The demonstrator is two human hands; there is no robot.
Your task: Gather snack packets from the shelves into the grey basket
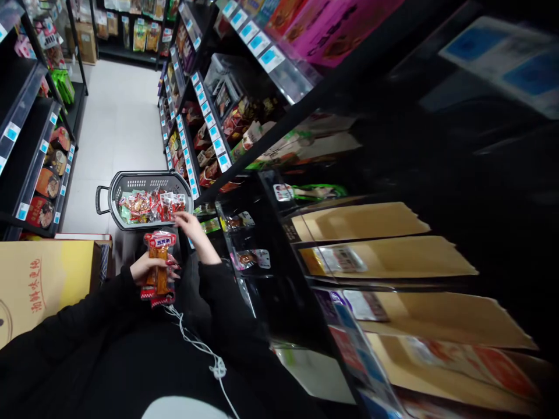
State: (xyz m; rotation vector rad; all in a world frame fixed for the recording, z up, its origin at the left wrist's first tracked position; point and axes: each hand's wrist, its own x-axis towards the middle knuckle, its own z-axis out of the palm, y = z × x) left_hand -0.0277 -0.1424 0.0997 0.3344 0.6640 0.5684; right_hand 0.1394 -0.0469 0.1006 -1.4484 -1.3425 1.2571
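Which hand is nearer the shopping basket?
Right. The right hand is at the near rim of the basket; the left hand, holding snack packets, is farther off on its near side.

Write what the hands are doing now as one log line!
Left hand: gripping snack packs | Right hand: at near edge of basket, contact unclear | Basket contents: red-and-clear packets

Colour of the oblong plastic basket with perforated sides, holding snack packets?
The oblong basket is grey inside with a darker rim; best in head view.

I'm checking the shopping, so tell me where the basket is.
In the head view, the basket is left of centre, just beyond the packets in the left hand, by the right hand.
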